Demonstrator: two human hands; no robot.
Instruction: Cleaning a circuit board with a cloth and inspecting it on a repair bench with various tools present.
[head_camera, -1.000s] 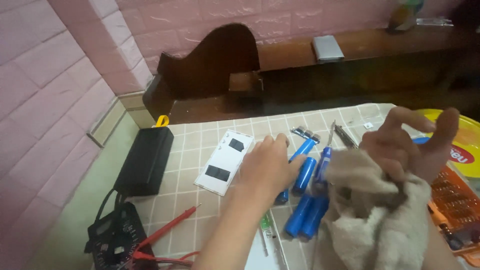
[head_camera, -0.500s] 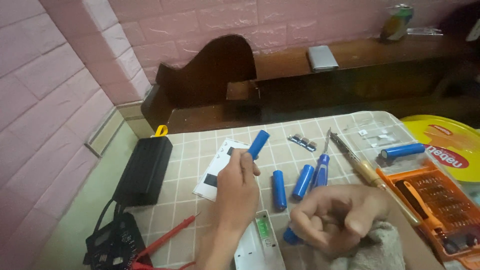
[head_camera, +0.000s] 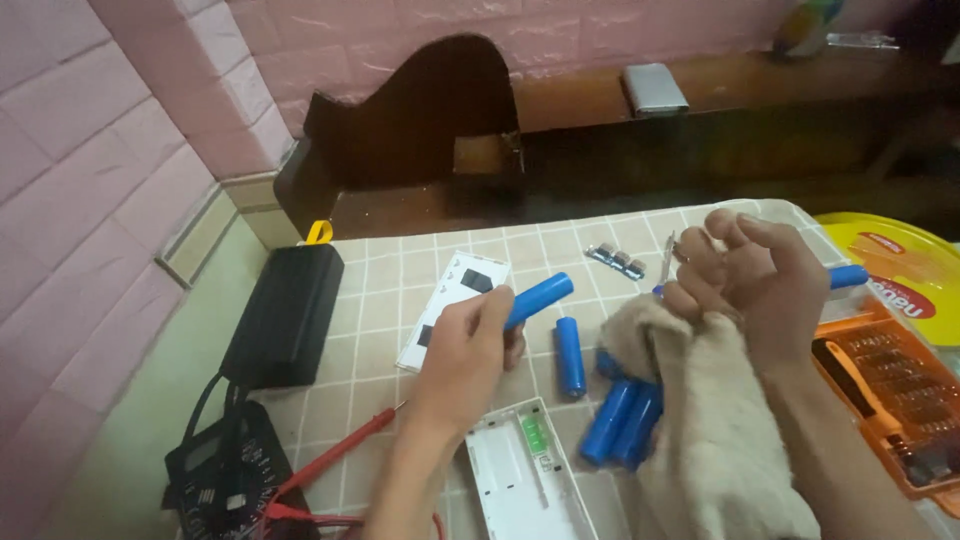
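My left hand (head_camera: 465, 352) grips a blue cylindrical battery cell (head_camera: 540, 297) and holds it tilted above the checked tabletop. My right hand (head_camera: 755, 280) is closed on a beige cloth (head_camera: 715, 440) that hangs down over my forearm. Between the hands lie several more blue cells (head_camera: 570, 355) on the table, some partly under the cloth. An open white plastic battery case (head_camera: 520, 470) with a small green board sits just below my left hand. A white flat panel with dark squares (head_camera: 455, 300) lies behind the left hand.
A black rectangular box (head_camera: 285, 312) and a black multimeter (head_camera: 225, 480) with red leads (head_camera: 335, 455) sit at the left. An orange screwdriver-bit kit (head_camera: 885, 385) and a yellow round lid (head_camera: 900, 275) are at the right. A dark wooden shelf (head_camera: 560, 120) runs behind.
My left hand has brought the blue cell lower and nearer the white case. My right hand has risen from the table with the cloth, which now drapes over my forearm.
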